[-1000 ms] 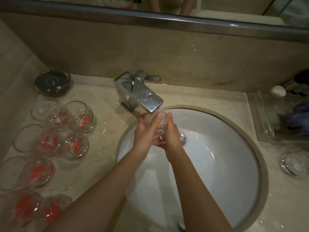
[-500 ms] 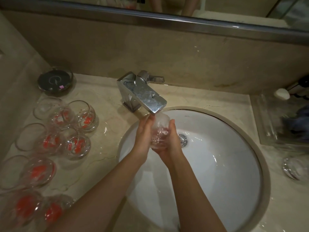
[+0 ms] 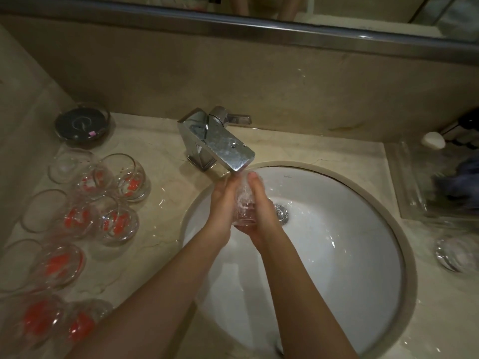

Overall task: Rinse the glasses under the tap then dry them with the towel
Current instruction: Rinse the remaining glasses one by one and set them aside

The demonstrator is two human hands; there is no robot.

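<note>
Lying on their sides along the left of the marble worktop, a cluster of clear glasses with red-orange prints fills the space below a dark round dish at the far left corner. The chrome tap juts over the white basin. Under its spout, the left hand and right hand cup a clear glass between them, fingers curled round its sides, water splashing over it. Right of the basin sits a clear tray, with a small glass item nearer.
</note>
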